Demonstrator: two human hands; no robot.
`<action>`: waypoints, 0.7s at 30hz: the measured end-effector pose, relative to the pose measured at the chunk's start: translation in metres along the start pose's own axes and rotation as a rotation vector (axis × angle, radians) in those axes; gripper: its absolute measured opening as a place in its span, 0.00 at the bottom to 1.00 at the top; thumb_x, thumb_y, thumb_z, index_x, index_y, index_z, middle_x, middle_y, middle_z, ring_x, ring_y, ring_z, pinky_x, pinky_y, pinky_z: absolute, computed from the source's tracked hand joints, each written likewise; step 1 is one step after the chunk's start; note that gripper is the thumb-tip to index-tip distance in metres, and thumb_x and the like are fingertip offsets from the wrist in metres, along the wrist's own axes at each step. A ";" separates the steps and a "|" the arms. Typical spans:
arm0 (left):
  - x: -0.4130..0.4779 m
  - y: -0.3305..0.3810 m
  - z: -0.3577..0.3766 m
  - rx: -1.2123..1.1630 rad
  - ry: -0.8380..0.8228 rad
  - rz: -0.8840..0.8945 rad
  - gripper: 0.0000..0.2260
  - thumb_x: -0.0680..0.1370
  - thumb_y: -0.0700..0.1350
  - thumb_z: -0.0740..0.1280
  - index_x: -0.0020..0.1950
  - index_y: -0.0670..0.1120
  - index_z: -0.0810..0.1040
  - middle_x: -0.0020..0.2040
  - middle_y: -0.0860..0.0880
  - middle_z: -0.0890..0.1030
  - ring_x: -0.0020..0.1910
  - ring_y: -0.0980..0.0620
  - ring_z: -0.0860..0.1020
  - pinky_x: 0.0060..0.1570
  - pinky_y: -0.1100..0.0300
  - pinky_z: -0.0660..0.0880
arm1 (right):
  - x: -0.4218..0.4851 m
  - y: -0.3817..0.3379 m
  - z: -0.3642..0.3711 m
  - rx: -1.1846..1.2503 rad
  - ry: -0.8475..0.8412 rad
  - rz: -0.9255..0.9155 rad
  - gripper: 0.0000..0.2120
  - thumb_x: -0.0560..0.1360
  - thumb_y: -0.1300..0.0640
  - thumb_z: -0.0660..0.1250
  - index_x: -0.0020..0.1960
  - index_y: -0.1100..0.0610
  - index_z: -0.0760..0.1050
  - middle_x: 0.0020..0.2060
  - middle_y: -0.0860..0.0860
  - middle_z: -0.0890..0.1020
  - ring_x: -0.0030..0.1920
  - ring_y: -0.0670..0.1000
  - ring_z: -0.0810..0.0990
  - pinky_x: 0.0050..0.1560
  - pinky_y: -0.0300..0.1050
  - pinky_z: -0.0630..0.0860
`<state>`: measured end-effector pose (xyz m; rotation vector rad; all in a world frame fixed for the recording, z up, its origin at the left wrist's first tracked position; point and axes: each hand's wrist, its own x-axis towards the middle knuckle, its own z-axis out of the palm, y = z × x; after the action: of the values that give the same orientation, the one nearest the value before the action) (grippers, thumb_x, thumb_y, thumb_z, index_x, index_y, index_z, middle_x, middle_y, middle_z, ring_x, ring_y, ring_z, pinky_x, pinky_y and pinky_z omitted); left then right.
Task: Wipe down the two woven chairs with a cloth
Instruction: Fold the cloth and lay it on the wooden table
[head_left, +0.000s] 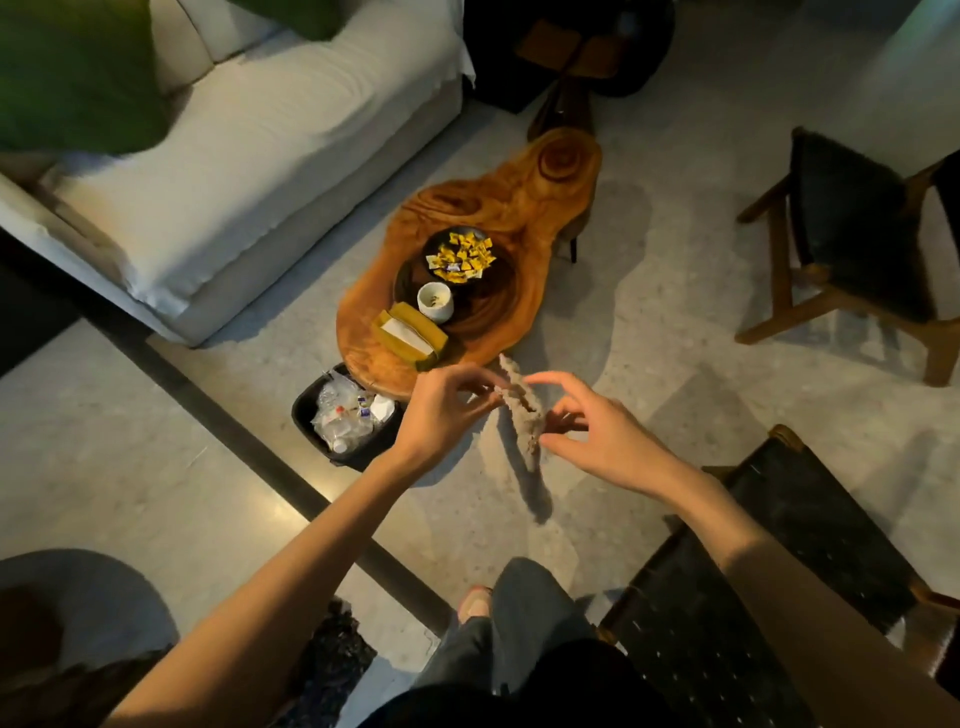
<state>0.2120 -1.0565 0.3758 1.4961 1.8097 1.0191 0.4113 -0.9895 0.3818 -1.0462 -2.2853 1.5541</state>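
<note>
The pale speckled stone floor (675, 291) fills most of the frame. Its widest open stretch lies right of centre, between the table and the chairs, and a dark strip (234, 431) crosses it diagonally at the lower left. A white fabric sofa (249, 171) takes the upper left, its front edge running down toward the centre.

The two dark woven chairs with wooden frames stand apart. The near chair (810, 509) is at the lower right, just beside my leg, and the far chair (857, 223) is at the right edge, with bare floor between them.

A live-edge wooden table (519, 208) sits in the centre, its near end just above my hands. It carries a dark dish of yellow sweets (460, 257), a white cup (435, 301) and a mustard tissue box (410, 332). A black bin (306, 400) of clear plastic waste is tucked against the table's lower left edge.

My left hand (447, 410) and right hand (597, 431) meet over the floor at centre. Each pinches a side of the crumpled grey-beige cloth (522, 410), which hangs between them in the air, touching neither chair.
</note>
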 end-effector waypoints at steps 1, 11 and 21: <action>0.006 0.001 -0.001 -0.028 -0.011 0.005 0.04 0.74 0.39 0.71 0.46 0.47 0.81 0.41 0.59 0.80 0.39 0.64 0.77 0.41 0.73 0.72 | 0.006 -0.001 -0.004 -0.043 -0.004 0.004 0.22 0.73 0.56 0.69 0.60 0.35 0.69 0.41 0.44 0.82 0.46 0.41 0.81 0.52 0.40 0.78; 0.091 0.004 0.021 0.121 0.043 0.043 0.05 0.73 0.36 0.71 0.47 0.41 0.79 0.43 0.50 0.81 0.43 0.55 0.79 0.45 0.57 0.78 | 0.078 0.052 -0.065 -0.537 0.085 -0.076 0.11 0.73 0.48 0.70 0.50 0.55 0.77 0.50 0.48 0.72 0.55 0.48 0.68 0.46 0.44 0.68; 0.242 0.030 0.120 0.295 0.125 0.023 0.05 0.75 0.37 0.69 0.49 0.41 0.81 0.43 0.50 0.79 0.43 0.50 0.79 0.42 0.61 0.74 | 0.152 0.144 -0.255 -0.473 0.086 0.045 0.07 0.73 0.60 0.65 0.49 0.52 0.71 0.42 0.51 0.80 0.42 0.54 0.79 0.43 0.50 0.76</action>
<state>0.2755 -0.7941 0.3456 1.6592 2.1097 0.9029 0.4943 -0.6743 0.3325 -1.2451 -2.6483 0.9715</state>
